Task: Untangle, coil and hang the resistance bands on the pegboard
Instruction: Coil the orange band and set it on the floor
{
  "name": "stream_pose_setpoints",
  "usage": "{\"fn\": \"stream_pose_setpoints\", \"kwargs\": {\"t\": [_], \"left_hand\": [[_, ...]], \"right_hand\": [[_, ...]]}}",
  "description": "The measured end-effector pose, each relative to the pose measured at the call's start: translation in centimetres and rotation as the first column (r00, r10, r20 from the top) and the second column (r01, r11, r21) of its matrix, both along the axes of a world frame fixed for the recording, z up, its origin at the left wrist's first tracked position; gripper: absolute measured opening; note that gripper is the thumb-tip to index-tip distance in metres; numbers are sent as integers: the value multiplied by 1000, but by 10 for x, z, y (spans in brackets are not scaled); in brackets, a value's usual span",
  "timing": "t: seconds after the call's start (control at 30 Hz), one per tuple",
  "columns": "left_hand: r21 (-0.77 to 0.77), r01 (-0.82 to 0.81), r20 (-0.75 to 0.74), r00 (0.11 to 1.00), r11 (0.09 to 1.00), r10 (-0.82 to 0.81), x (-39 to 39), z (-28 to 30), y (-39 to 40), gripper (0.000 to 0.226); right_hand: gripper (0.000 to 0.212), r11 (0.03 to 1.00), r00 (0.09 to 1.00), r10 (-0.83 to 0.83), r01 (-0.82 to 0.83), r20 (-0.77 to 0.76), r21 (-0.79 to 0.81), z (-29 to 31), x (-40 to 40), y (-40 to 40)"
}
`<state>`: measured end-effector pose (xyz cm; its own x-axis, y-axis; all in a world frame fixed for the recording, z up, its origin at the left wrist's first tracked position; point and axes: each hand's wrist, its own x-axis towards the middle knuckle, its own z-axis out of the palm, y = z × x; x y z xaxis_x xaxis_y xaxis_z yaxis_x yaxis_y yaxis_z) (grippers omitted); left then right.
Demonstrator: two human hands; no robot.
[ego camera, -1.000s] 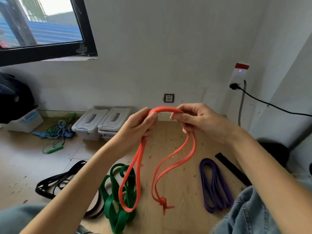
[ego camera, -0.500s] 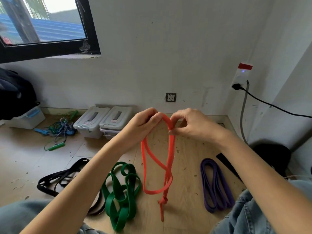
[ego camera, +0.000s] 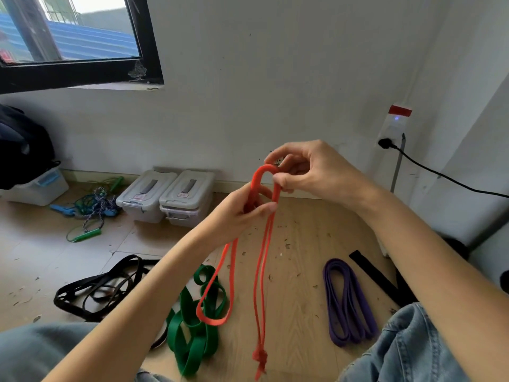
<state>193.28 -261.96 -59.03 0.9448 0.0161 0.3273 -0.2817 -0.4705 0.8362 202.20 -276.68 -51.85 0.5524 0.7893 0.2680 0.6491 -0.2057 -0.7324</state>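
Both hands hold an orange resistance band (ego camera: 260, 271) in front of me. My left hand (ego camera: 242, 213) grips its strands just below the top bend. My right hand (ego camera: 311, 169) pinches the top bend from the right. Two long loops hang down from the hands; one ends in a knot near the floor. On the floor lie a tangled green band (ego camera: 192, 326), a tangled black band (ego camera: 102, 288) to its left, and a folded purple band (ego camera: 347, 301) on the right. No pegboard is in view.
Two grey lidded boxes (ego camera: 168, 197) stand by the white wall. Skipping ropes (ego camera: 91, 210) lie to their left, near a clear tub (ego camera: 35, 186) under a dark bag. A black strap (ego camera: 380, 277) lies by my right knee. A black cable (ego camera: 440, 175) runs from a wall socket.
My hands have risen and drawn together. The right hand now pinches the band's top bend above the left hand, and the loops hang longer and narrower than before.
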Motion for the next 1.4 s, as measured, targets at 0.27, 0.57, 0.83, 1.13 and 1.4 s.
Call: {"fn": "stream_pose_setpoints", "kwargs": {"t": [0.27, 0.57, 0.83, 1.13, 1.4], "left_hand": [[-77, -92, 39, 995, 993, 96, 3, -12, -7, 27], [25, -77, 51, 996, 997, 75, 11, -22, 0, 11], [-18, -73, 25, 997, 997, 74, 12, -27, 1, 15], [95, -69, -3, 998, 993, 69, 14, -35, 3, 22], [169, -56, -39, 997, 984, 64, 16, -36, -1, 12]], "right_hand": [[36, 991, 994, -56, 67, -98, 114, -10, 0, 6], [14, 994, 983, -63, 77, -173, 72, -13, 3, 3], [18, 992, 980, -4, 29, -200, 120, -2, 4, 9], [20, 989, 970, 23, 14, -244, 148, -13, 3, 12], [19, 994, 967, -4, 32, -255, 104, -19, 3, 15]]}}
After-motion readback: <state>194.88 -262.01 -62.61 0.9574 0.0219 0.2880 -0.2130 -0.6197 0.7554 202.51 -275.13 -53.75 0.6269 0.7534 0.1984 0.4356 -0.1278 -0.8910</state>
